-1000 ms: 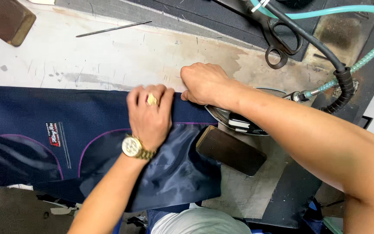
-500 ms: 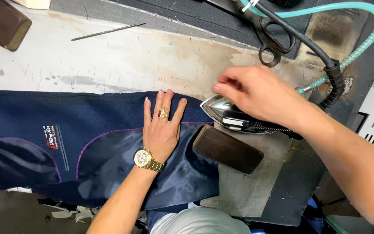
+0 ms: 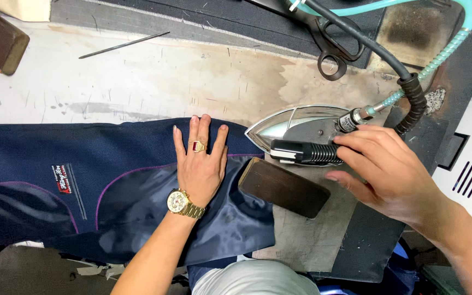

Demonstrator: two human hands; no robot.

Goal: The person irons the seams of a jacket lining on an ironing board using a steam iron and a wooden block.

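the left hand (image 3: pixel 200 164) lies flat on the dark blue jacket (image 3: pixel 83 180), palm down; its fingers (image 3: pixel 195 131) are spread a little apart and hold nothing, they only press the cloth; a gold watch (image 3: pixel 181 203) sits on the wrist behind them, and a ring with a red stone (image 3: pixel 199 146) is on one finger; under the palm the shiny blue lining (image 3: pixel 230 224) shows, with a thin purple line along its edge.

just beside those fingers, to the right, lies a dark brown block (image 3: pixel 284 187), partly on the cloth's edge; the right hand (image 3: pixel 389 175) is past it; its fingers (image 3: pixel 356 139) are curled and touch the end of the black handle (image 3: pixel 304 152) of the steam iron (image 3: pixel 296 128); i cannot tell if they grip it tight yet; the iron's pointy nose is near the left fingertips but apart from them.

to do this well, i think the flat hand should keep the cloth smooth and stay clear of the hot nose; the other hand should get a full hold on the handle.

beyond the fingertips is the stained white table top (image 3: pixel 137 76); a thin metal rod (image 3: pixel 124 45) lies there; farther off are black scissors (image 3: pixel 331 46), a green hose (image 3: pixel 438 60) and a black cable (image 3: pixel 367 43) running to the iron.

no box or bowl shows here, so nothing is held inside anything.
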